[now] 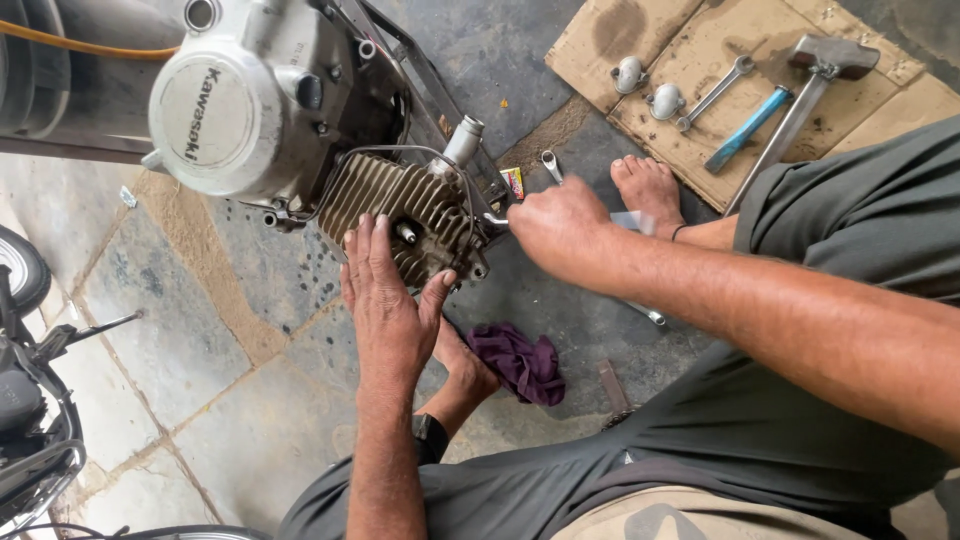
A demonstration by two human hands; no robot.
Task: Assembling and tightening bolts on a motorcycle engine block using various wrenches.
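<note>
A motorcycle engine (260, 110) with a round silver side cover hangs in its frame at the upper left. Its finned grey cylinder head (400, 200) points toward me. My left hand (390, 300) lies flat on the fins, fingers spread, thumb hooked round the lower edge. My right hand (560, 230) is closed on a small metal tool (495, 218) whose tip meets the right side of the cylinder head. Most of the tool is hidden inside the fist.
Flattened cardboard (690, 70) at the upper right carries a hammer (810, 90), a blue-handled tool (745, 130), a spanner (715, 92) and two small metal caps (647, 88). A purple rag (520, 362) lies on the stone floor between my bare feet. Part of a motorcycle (30, 420) stands at the left edge.
</note>
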